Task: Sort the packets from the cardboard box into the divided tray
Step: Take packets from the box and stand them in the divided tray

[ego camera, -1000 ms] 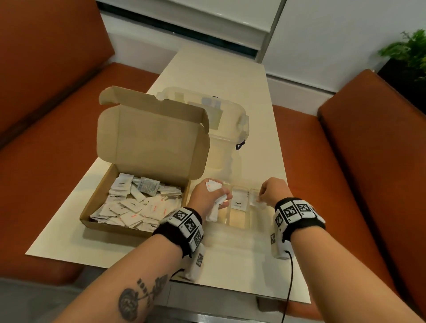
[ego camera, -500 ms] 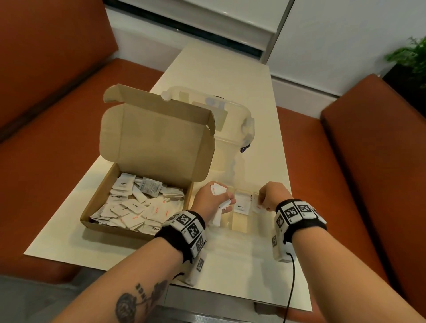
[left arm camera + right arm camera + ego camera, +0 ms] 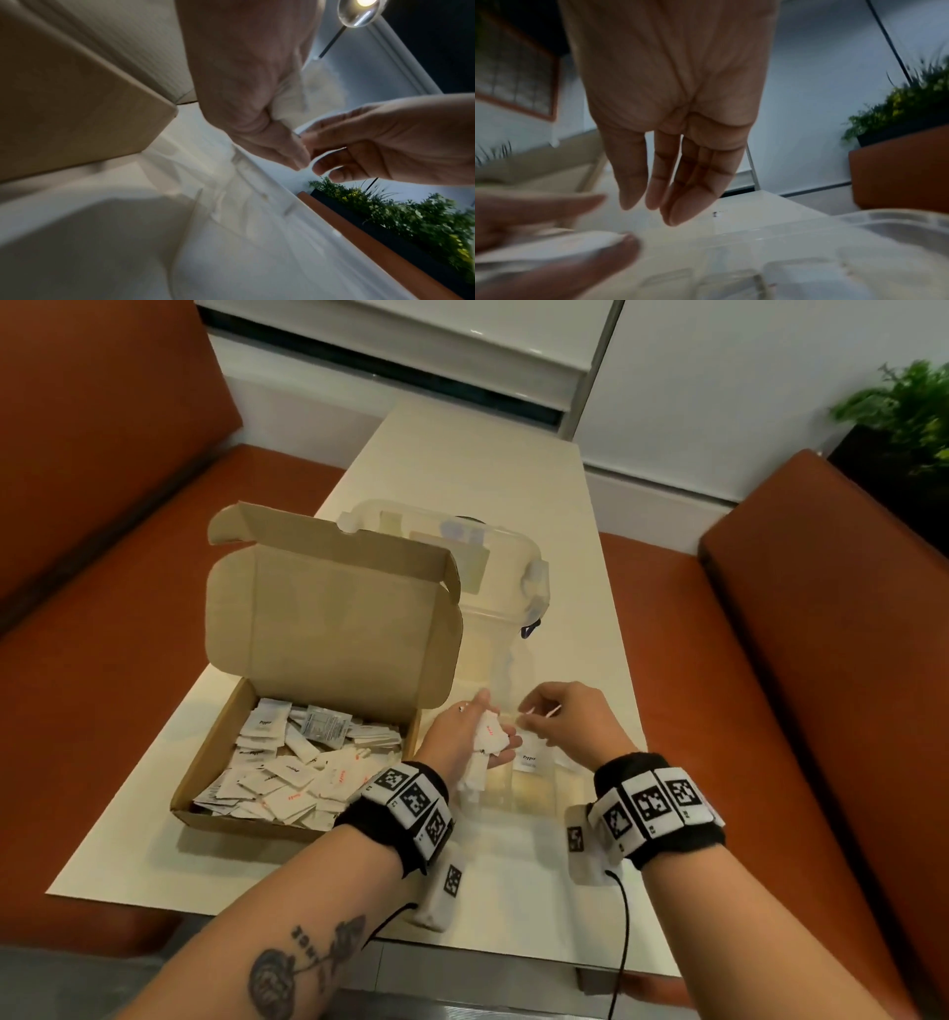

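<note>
The open cardboard box (image 3: 208, 765) lies on the left of the table, with several loose white packets (image 3: 287, 762) inside it. To its right, my left hand (image 3: 457, 726) hovers palm-up over the clear divided tray (image 3: 521, 796) and grips a bunch of white packets (image 3: 487, 736) (image 3: 290, 97). A single "Pepper" packet (image 3: 529, 758) lies in one tray compartment. My right hand (image 3: 560, 716) (image 3: 675, 101) reaches across to that bunch. Its fingers are straight and relaxed and hold nothing, with the tips at the packets' edge.
A clear lidded plastic container (image 3: 534, 572) stands behind the box's raised lid (image 3: 328, 613). The cream table (image 3: 513, 906) is narrow, with orange bench seats (image 3: 770, 660) on both sides. A potted plant (image 3: 904, 408) is at the far right.
My right hand has lifted from the tray compartment and moved left to my left hand. My left hand has turned palm-up and loosened round its packets.
</note>
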`<move>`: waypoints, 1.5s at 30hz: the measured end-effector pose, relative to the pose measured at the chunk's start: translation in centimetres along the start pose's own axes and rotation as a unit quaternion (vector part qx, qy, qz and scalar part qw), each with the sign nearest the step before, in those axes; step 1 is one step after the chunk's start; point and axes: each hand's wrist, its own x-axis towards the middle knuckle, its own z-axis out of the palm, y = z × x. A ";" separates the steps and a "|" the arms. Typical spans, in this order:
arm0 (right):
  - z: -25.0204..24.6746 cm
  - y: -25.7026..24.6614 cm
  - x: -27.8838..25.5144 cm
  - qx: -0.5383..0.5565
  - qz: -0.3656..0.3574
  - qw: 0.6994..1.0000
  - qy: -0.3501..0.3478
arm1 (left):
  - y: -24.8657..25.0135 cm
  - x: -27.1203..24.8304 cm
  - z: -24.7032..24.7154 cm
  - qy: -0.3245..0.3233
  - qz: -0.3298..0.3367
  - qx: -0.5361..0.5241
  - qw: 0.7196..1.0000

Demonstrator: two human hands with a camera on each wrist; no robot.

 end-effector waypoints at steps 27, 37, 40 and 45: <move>1.6 0.9 -2.7 0.205 0.065 0.977 0.002 | 0.0 -2.8 1.2 -0.162 -0.068 0.102 0.979; 1.2 1.7 -2.8 0.227 0.069 0.971 0.011 | -0.1 -2.6 1.0 -0.099 -0.099 0.041 0.989; 0.5 1.8 -2.8 0.264 0.091 0.960 0.020 | 0.3 -2.2 0.9 -0.051 -0.089 -0.026 0.994; 0.5 1.4 -3.1 0.298 0.093 0.950 -0.004 | 0.7 -2.6 1.7 -0.086 -0.075 0.017 0.993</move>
